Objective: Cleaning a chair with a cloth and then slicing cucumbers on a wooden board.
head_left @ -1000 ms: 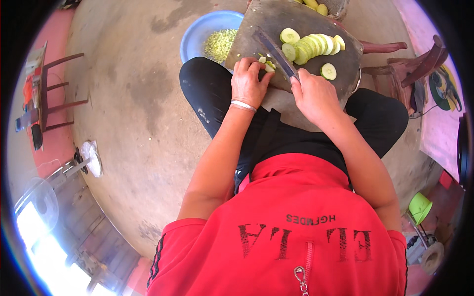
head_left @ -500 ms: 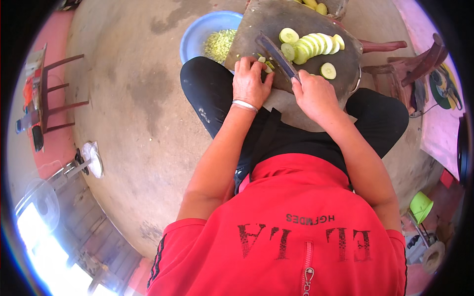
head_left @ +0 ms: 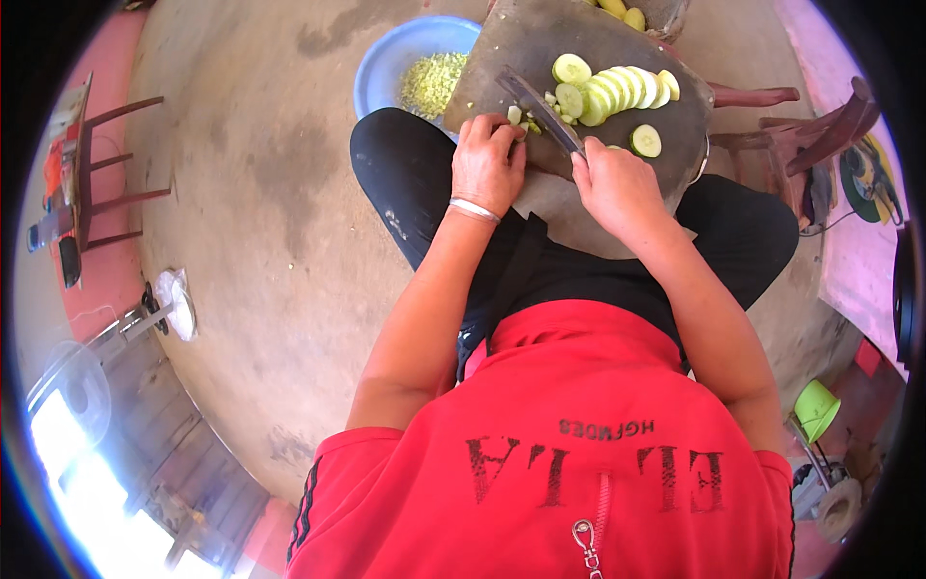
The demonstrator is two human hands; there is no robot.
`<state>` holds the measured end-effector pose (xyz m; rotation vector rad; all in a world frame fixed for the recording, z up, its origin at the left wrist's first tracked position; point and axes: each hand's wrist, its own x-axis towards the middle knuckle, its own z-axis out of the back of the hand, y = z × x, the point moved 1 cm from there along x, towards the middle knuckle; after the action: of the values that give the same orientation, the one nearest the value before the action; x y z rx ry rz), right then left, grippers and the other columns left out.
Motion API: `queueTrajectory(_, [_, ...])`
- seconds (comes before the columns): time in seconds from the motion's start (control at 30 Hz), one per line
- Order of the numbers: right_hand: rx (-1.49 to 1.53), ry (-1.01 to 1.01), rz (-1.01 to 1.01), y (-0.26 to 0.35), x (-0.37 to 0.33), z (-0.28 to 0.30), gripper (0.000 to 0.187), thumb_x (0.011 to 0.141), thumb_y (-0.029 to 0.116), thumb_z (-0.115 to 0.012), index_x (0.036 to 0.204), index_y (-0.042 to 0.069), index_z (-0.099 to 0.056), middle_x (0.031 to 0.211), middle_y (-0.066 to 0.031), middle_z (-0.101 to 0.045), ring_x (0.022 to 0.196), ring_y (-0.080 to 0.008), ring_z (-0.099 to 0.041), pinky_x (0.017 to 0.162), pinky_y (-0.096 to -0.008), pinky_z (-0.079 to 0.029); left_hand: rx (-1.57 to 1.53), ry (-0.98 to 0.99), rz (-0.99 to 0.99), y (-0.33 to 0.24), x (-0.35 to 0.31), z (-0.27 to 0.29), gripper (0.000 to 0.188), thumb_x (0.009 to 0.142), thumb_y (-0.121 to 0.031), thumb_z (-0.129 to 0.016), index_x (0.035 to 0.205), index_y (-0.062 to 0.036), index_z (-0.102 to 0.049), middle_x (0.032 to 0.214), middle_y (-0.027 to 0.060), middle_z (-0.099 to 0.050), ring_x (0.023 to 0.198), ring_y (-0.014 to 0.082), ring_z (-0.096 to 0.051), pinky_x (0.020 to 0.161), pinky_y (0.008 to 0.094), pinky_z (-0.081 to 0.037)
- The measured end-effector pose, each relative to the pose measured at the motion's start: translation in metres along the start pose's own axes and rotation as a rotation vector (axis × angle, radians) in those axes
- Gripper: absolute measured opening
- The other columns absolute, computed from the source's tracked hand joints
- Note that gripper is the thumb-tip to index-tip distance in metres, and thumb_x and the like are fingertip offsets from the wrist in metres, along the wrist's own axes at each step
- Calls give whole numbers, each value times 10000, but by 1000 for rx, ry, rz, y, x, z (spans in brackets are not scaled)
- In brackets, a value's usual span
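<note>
My right hand (head_left: pixel 622 188) grips the handle of a kitchen knife (head_left: pixel 540 108), its dark blade slanting up and left across a dark cutting board (head_left: pixel 675 106). Left of the blade, my left hand (head_left: pixel 488 166) has its fingers curled on small pale cucumber pieces (head_left: pixel 514 115) near the board's front left edge. My fingers partly hide those pieces. A few tiny cut bits lie close by the blade. Right of the knife, an overlapping row of cucumber slices (head_left: pixel 617 92) leans on the board, with a loose slice (head_left: pixel 645 141) nearer me.
A blue basin (head_left: pixel 370 72) with finely chopped cucumber (head_left: pixel 432 82) stands on the floor at the board's left. Whole yellowish fruits (head_left: pixel 634 17) sit beyond the board. A wooden chair (head_left: pixel 820 135) stands at right, a wooden stand (head_left: pixel 89 174) at far left, and a fan (head_left: pixel 82 381) below it.
Small cut bits now show on the right side of the blade, beside the slices. My left fingers have shifted slightly, and the piece under them looks shorter. The knife stays nearly in place.
</note>
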<state>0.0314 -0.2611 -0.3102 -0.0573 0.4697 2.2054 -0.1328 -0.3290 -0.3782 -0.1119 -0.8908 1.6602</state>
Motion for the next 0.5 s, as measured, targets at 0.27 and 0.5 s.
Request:
queueTrajectory(0.27, [107,11,-66,3,-5,16,248,942,246,-522,860,16,-562,708,-204,-631,709,-404,-640,656,-506,-505,-2,-3,-45,1,8,0,280,671,-51,-693,945,-58,-636,1044,130,-589,961,341,-568,834,400,-493])
queueTrajectory(0.5, [113,8,-54,7,-8,14,253,941,251,-529,863,13,-566,704,-215,-628,701,-409,-640,653,-512,-503,-33,104,38,0,5,2,253,673,-46,-677,921,-54,-627,1011,131,-584,939,338,-574,822,404,-491])
